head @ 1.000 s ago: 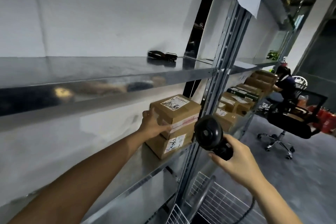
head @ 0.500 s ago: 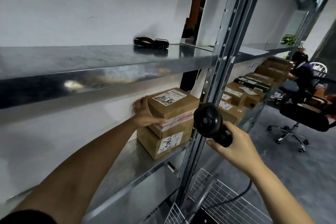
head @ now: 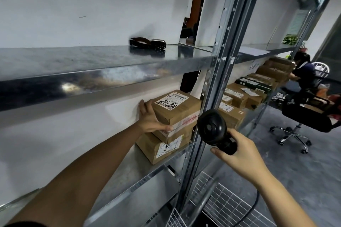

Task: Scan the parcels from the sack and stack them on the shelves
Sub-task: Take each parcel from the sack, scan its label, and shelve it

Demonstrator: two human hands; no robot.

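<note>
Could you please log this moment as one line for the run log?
left hand: presses side of top parcel | top parcel: on lower parcel, shelf | right hand: grips scanner

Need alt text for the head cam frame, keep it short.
A left hand presses the side of the top box, stacked on a second box on a metal shelf. The right hand grips a black scanner in front of the shelf post.

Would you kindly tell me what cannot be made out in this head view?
Head view:
- Scanner grip: mostly covered by the right hand.
- Lower parcel top: under the upper parcel.
- Upper parcel label's fine print: too small.
- Wire basket: cut off by the bottom edge.
</note>
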